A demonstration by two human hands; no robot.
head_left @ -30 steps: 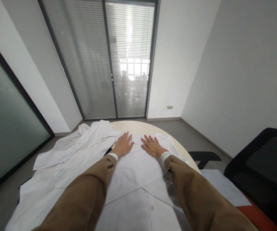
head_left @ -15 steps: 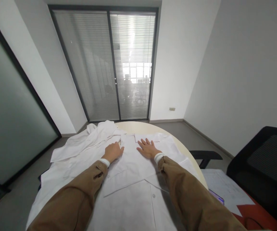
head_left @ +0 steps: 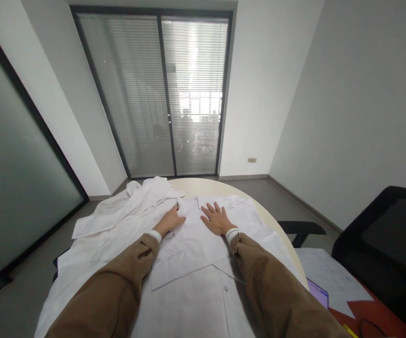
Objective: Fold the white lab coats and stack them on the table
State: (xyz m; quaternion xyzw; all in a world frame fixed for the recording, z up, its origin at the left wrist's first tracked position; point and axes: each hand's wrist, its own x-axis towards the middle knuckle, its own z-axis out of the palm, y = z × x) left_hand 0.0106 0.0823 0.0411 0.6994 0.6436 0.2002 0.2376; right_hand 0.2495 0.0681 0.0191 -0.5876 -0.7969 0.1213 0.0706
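A white garment (head_left: 196, 246) with a button and a pale seam lies spread on the round bench (head_left: 203, 186), in front of the person and under both hands. The right hand (head_left: 216, 219) rests palm down on the cloth beside a flap near its far end; its grip is spread, fingers fanned. The left hand (head_left: 169, 220) is at the garment's left side, fingers bent and thumb out to the right; whether its grip pinches any cloth cannot be told, as the fingertips are hidden.

Crowding that side is a rumpled heap of white cloth (head_left: 118, 225), which runs along the garment's edge and hangs past the bench on the left, with a dark thing (head_left: 55, 265) peeping out beneath it. The brown sleeves (head_left: 107, 281) of both arms cross the near part of the view and cover strips of cloth on either side.

Beyond the bench's right edge, partly behind the right sleeve, are a phone (head_left: 319, 295) with its screen lit, printed papers (head_left: 333, 272) and a red surface (head_left: 379, 312) with a dark cord and a bit of yellow. A black mesh-backed chair (head_left: 389, 234) stands there, and a black armrest (head_left: 303, 228) is close to the rim. Farther off are a glass door (head_left: 143, 117) with blinds and a small wall plate (head_left: 252, 160).
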